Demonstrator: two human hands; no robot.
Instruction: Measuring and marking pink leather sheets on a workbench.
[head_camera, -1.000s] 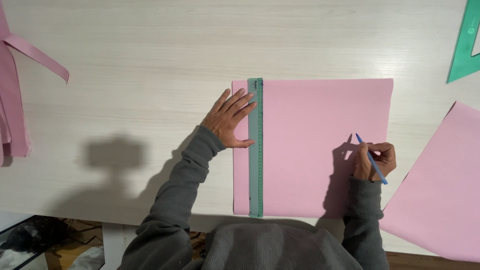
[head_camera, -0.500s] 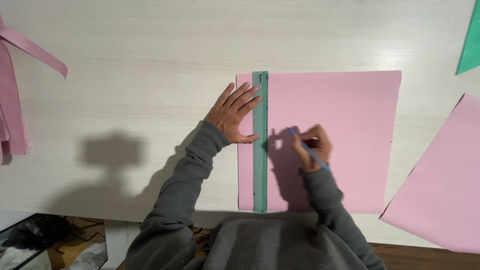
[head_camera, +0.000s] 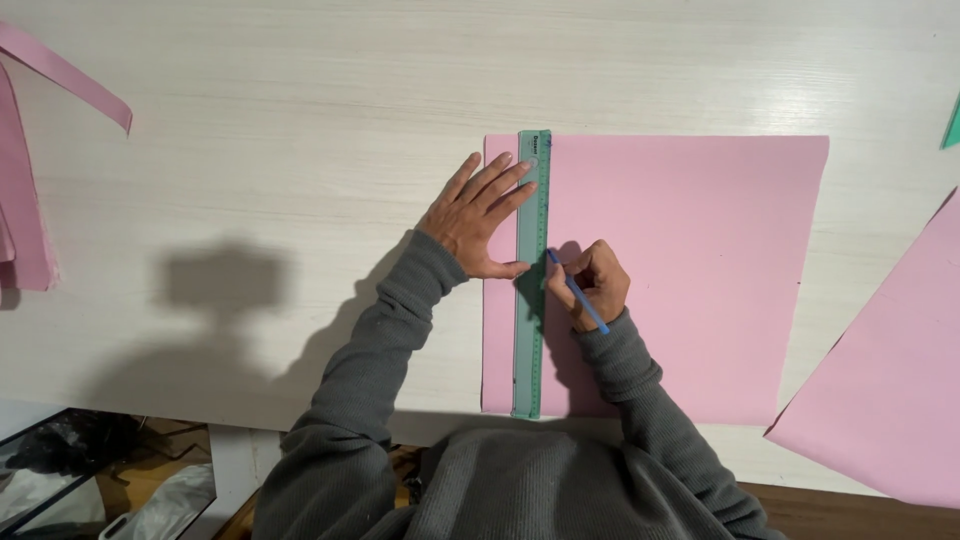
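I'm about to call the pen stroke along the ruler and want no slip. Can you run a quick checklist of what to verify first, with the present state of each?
1. Long green transparent plastic ruler lies flat on the large pink paper sheet, near its left edge: ok.
2. Left hand presses flat, fingertips and thumb on the ruler: ok.
3. Right hand grips the thin blue pen: ok.
4. Pen tip meets the ruler's right edge: ok; actual contact with the paper: cannot tell.
5. Ruler spans the sheet from top edge to bottom edge: ok.
6. Marks to line the ruler up with: cannot tell.
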